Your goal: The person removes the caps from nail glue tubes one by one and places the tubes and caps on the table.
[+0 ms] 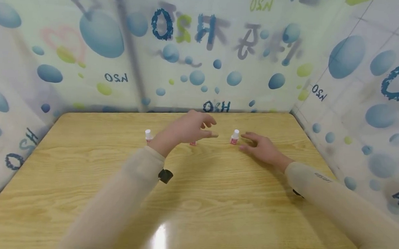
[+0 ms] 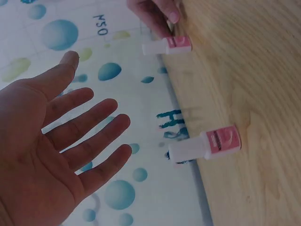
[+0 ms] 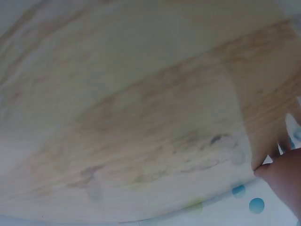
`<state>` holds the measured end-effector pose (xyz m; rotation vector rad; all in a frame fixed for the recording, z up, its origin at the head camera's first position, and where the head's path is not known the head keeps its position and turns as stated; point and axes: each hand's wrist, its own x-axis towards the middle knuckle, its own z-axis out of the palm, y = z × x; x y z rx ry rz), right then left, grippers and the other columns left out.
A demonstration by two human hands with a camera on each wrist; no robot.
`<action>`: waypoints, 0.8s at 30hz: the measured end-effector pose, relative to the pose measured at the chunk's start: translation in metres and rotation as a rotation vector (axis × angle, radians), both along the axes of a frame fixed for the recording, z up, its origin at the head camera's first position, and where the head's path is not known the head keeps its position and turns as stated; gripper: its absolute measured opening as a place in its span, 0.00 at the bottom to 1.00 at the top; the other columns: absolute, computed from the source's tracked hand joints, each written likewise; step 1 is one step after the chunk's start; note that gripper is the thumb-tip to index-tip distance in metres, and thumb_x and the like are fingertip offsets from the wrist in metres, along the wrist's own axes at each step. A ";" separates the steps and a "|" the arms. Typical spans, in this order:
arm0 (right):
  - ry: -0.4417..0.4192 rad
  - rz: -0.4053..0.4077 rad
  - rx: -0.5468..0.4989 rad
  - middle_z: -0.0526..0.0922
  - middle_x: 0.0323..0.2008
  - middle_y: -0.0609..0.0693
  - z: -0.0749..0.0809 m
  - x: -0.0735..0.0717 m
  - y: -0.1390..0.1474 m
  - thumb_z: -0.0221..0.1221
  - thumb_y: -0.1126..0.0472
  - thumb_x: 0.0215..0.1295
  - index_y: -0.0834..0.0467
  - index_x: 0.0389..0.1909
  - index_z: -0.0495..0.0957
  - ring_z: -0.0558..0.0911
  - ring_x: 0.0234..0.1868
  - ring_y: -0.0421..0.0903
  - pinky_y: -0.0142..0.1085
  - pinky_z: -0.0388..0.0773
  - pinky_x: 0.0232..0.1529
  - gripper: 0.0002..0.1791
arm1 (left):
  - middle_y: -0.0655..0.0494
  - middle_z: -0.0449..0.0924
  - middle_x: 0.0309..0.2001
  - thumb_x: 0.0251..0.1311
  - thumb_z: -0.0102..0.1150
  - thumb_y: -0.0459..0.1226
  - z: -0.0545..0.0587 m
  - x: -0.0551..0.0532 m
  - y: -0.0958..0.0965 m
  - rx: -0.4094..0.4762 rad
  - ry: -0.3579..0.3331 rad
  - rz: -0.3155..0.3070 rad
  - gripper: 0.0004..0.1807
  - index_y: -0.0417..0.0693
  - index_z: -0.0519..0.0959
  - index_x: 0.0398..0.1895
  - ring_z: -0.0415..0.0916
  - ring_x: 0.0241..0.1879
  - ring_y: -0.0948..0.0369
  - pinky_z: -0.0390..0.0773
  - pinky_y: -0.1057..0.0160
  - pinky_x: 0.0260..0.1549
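Three small white-capped bottles with pink labels stand in a row on the wooden table: a left bottle (image 1: 148, 134), a middle bottle (image 1: 193, 143) and a right bottle (image 1: 234, 137). My left hand (image 1: 190, 127) hovers over the middle bottle and hides most of it. Its fingers are spread and hold nothing; the left wrist view shows the bare palm and the middle bottle (image 2: 222, 142) apart from it. Just right of the right bottle, my right hand (image 1: 264, 149) has thumb and fingers parted, with a small gap to the bottle in the head view.
The wooden table (image 1: 195, 207) reaches back to a wall sheet (image 1: 195, 68) printed with blue drops and letters. Similar sheets hang at the left and right sides. A dark strap piece (image 1: 164, 176) shows at the left wrist.
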<state>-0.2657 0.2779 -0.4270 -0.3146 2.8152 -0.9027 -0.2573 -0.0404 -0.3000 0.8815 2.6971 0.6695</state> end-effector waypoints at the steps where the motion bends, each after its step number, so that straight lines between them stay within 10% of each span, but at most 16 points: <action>1: -0.002 0.001 0.000 0.58 0.84 0.61 0.000 0.000 -0.001 0.62 0.39 0.76 0.50 0.79 0.69 0.56 0.85 0.66 0.63 0.53 0.83 0.37 | 0.49 0.83 0.64 0.75 0.63 0.51 -0.004 -0.002 0.005 0.001 0.000 -0.001 0.27 0.51 0.78 0.71 0.80 0.66 0.51 0.83 0.51 0.63; 14: 0.010 -0.027 -0.031 0.61 0.83 0.60 0.013 -0.004 -0.002 0.63 0.40 0.75 0.50 0.79 0.70 0.58 0.84 0.66 0.66 0.55 0.82 0.36 | 0.45 0.86 0.58 0.73 0.66 0.43 -0.071 -0.022 0.065 -0.017 -0.057 0.040 0.24 0.43 0.79 0.67 0.83 0.57 0.51 0.83 0.52 0.60; 24: 0.079 -0.029 -0.038 0.69 0.80 0.58 0.023 -0.007 -0.004 0.65 0.44 0.75 0.52 0.76 0.72 0.63 0.82 0.64 0.65 0.61 0.80 0.34 | 0.49 0.84 0.64 0.71 0.69 0.45 -0.092 -0.027 0.082 -0.021 -0.044 0.133 0.27 0.46 0.79 0.69 0.82 0.62 0.54 0.80 0.52 0.66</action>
